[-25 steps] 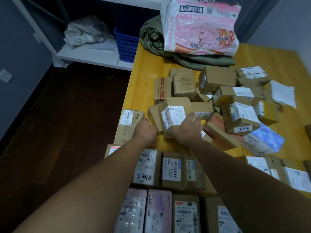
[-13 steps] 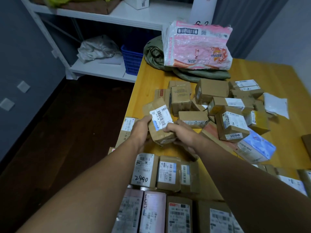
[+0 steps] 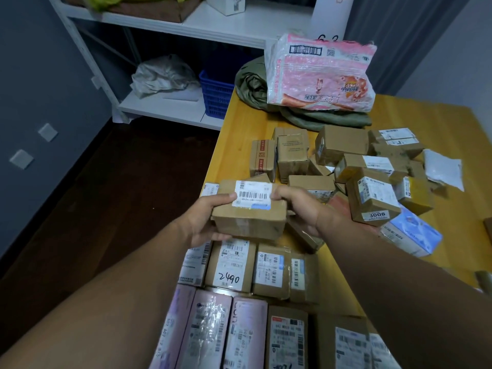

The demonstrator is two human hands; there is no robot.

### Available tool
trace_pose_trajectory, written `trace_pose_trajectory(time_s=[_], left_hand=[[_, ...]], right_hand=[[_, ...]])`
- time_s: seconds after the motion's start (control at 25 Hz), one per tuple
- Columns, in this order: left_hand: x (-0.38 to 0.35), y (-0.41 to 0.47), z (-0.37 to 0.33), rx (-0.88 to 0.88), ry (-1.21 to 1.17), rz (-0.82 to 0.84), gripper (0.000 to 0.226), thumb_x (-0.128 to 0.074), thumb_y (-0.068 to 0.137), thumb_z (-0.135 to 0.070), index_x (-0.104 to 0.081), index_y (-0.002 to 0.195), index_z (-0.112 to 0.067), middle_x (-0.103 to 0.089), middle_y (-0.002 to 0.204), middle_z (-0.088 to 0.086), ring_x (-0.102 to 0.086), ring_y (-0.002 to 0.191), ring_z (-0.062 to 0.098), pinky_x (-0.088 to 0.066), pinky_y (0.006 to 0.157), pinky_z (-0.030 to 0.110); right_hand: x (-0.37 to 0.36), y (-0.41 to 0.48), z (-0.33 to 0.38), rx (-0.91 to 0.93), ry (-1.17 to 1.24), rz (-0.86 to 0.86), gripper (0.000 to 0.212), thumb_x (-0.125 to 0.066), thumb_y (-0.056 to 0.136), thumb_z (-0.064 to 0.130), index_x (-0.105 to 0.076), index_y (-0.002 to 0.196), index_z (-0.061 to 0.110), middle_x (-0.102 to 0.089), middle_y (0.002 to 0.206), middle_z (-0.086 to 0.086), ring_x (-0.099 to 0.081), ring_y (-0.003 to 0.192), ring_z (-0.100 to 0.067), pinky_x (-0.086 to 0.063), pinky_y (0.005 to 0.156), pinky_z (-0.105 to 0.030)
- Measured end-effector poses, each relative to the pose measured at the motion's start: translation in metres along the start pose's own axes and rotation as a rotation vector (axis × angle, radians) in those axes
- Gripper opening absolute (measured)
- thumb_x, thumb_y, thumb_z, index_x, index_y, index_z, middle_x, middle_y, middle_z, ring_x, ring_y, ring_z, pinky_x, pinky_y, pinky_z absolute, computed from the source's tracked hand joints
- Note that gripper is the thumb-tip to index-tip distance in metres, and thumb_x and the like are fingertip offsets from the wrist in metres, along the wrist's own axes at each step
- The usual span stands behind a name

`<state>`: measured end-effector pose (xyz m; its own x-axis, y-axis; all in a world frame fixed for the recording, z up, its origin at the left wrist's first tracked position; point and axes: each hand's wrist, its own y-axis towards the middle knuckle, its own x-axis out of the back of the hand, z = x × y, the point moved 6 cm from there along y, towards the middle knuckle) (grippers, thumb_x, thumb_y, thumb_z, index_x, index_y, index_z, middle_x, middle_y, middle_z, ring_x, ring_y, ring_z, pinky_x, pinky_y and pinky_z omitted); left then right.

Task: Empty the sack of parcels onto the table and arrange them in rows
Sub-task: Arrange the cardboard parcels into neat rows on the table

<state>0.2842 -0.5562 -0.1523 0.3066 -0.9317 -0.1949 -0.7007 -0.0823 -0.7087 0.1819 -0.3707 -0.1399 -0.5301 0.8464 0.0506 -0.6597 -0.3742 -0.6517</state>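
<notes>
Parcels are out of the sack and lie on the yellow desk [image 3: 234,129], so the emptying looks done; the arranging is partway. The olive sack [image 3: 255,86] lies slack at the far end of the desk, with a pink printed mailer bag [image 3: 319,73] resting on it. Nearest the camera, two rows are laid label-up: one of pink-wrapped and brown boxes at the desk's near edge, and just beyond it a row including the box marked "2490" [image 3: 231,265] in handwriting. Beyond that row, toward the sack, a loose heap of brown boxes [image 3: 343,158] remains unsorted, by my judgement the larger share of the work.

Both hands grasp one brown cardboard parcel [image 3: 250,217] above the "2490" row: the left hand [image 3: 205,222] grips its left end, the right hand [image 3: 300,206] its right end, thumbs on the top face. Its white label carries barcodes and a blue strip; the small print is unreadable.

In the heap, one box [image 3: 372,198] shows a sticker reading "9005" upside down. A white sheet behind the mailer bears handwritten digits, partly hidden, seemingly "6 2".
</notes>
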Motion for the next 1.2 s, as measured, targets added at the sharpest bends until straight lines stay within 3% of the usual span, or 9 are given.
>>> trace_pose_trajectory(time_s=[0.12, 0.2, 0.32, 0.44, 0.64, 0.8, 0.92, 1.04, 1.2], left_hand=[[-0.003, 0.005, 0.010, -0.027, -0.106, -0.145, 0.039, -0.068, 0.085, -0.048, -0.068, 0.116, -0.025, -0.069, 0.113, 0.010, -0.066, 0.105, 0.034, -0.053, 0.093, 0.058], [-0.001, 0.012, 0.012, -0.095, -0.182, -0.265, 0.052, -0.068, 0.081, -0.058, -0.058, 0.125, -0.033, -0.067, 0.119, 0.004, -0.064, 0.105, 0.029, -0.055, 0.089, 0.057], [0.009, 0.017, 0.015, -0.108, -0.328, -0.466, 0.077, -0.075, 0.065, -0.066, -0.046, 0.128, -0.032, -0.065, 0.117, 0.000, -0.066, 0.103, 0.024, -0.057, 0.086, 0.052], [0.018, 0.024, 0.018, -0.084, -0.422, -0.569, 0.091, -0.083, 0.050, -0.065, -0.041, 0.120, -0.024, -0.063, 0.115, 0.006, -0.068, 0.098, 0.026, -0.059, 0.085, 0.048], [0.024, 0.041, 0.027, -0.039, -0.366, -0.565, 0.069, -0.083, 0.062, -0.057, -0.042, 0.107, -0.023, -0.058, 0.117, 0.006, -0.064, 0.102, 0.025, -0.060, 0.085, 0.048], [0.022, 0.057, 0.033, 0.006, -0.315, -0.549, 0.071, -0.079, 0.074, -0.053, -0.042, 0.123, -0.016, -0.058, 0.109, 0.003, -0.062, 0.098, 0.018, -0.059, 0.089, 0.046], [0.019, 0.069, 0.036, 0.014, -0.264, -0.528, 0.074, -0.080, 0.072, -0.056, -0.042, 0.124, -0.018, -0.058, 0.117, 0.002, -0.064, 0.102, 0.017, -0.058, 0.091, 0.045], [0.014, 0.072, 0.037, 0.037, -0.223, -0.508, 0.070, -0.079, 0.075, -0.055, -0.043, 0.124, -0.019, -0.059, 0.114, -0.001, -0.063, 0.102, 0.016, -0.056, 0.094, 0.043], [0.005, 0.079, 0.045, 0.079, -0.185, -0.465, 0.079, -0.082, 0.069, -0.057, -0.043, 0.126, -0.018, -0.064, 0.114, 0.001, -0.066, 0.097, 0.015, -0.057, 0.085, 0.034]], right_hand=[[0.007, -0.002, 0.002, -0.022, 0.004, -0.262, 0.060, -0.072, 0.085, 0.055, -0.051, 0.125, 0.015, -0.063, 0.111, -0.005, -0.062, 0.103, -0.024, -0.058, 0.088, -0.046], [-0.003, -0.001, -0.001, -0.063, 0.068, -0.219, 0.057, -0.069, 0.087, 0.057, -0.046, 0.123, 0.020, -0.055, 0.107, -0.001, -0.059, 0.110, -0.024, -0.060, 0.086, -0.049], [-0.014, 0.011, -0.009, -0.082, 0.089, -0.193, 0.038, -0.070, 0.093, 0.037, -0.052, 0.116, 0.012, -0.059, 0.113, -0.008, -0.063, 0.108, -0.024, -0.063, 0.079, -0.045], [-0.005, 0.030, -0.016, 0.015, -0.167, -0.342, 0.022, -0.072, 0.088, 0.016, -0.055, 0.101, 0.010, -0.055, 0.106, -0.010, -0.056, 0.096, -0.027, -0.057, 0.078, -0.042], [-0.017, 0.059, -0.032, -0.030, -0.598, -0.443, 0.066, -0.081, 0.080, 0.035, -0.048, 0.132, 0.011, -0.044, 0.132, -0.018, -0.046, 0.123, -0.037, -0.045, 0.105, -0.048], [-0.037, 0.087, -0.040, -0.005, -0.734, -0.485, 0.091, -0.080, 0.078, 0.050, -0.032, 0.146, 0.013, -0.026, 0.152, -0.023, -0.024, 0.142, -0.041, -0.028, 0.118, -0.052], [-0.036, 0.109, -0.049, -0.028, -0.802, -0.479, 0.102, -0.078, 0.077, 0.054, -0.021, 0.152, 0.015, -0.017, 0.157, -0.025, -0.018, 0.145, -0.043, -0.025, 0.119, -0.055], [-0.029, 0.111, -0.048, 0.000, -0.805, -0.538, 0.093, -0.075, 0.081, 0.048, -0.023, 0.150, 0.013, -0.030, 0.149, -0.024, -0.031, 0.137, -0.042, -0.035, 0.113, -0.053], [-0.004, 0.097, -0.044, -0.034, -0.668, -0.568, 0.096, -0.074, 0.078, 0.056, -0.027, 0.149, 0.012, -0.036, 0.145, -0.022, -0.035, 0.134, -0.042, -0.037, 0.107, -0.053]])
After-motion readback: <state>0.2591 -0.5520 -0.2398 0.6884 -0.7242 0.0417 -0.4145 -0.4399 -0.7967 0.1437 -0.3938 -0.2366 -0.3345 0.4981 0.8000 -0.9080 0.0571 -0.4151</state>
